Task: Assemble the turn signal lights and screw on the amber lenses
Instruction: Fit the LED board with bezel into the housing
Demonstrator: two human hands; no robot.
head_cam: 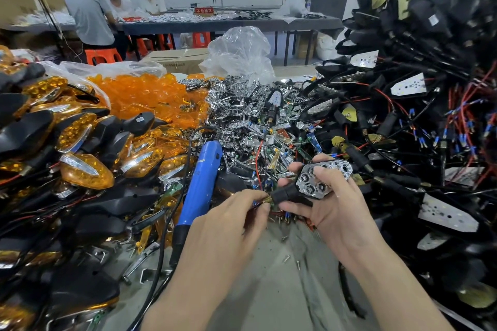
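Note:
My right hand [336,204] grips a black turn signal housing [289,194] with a chrome reflector [320,179] seated in it, thumb pressing on the reflector's face. My left hand [228,220] pinches the brass threaded stem [266,199] at the housing's left end. A blue electric screwdriver [200,183] lies on the pile just left of my left hand, its black cord trailing down. Loose amber lenses [150,97] are heaped at the back left.
Finished amber-lensed lights [86,169] are piled on the left. Chrome reflectors [242,105] fill the middle, and wired black housings [419,105] are stacked high on the right. Small screws [286,258] lie on the grey table [274,290]. People work at a far table [215,24].

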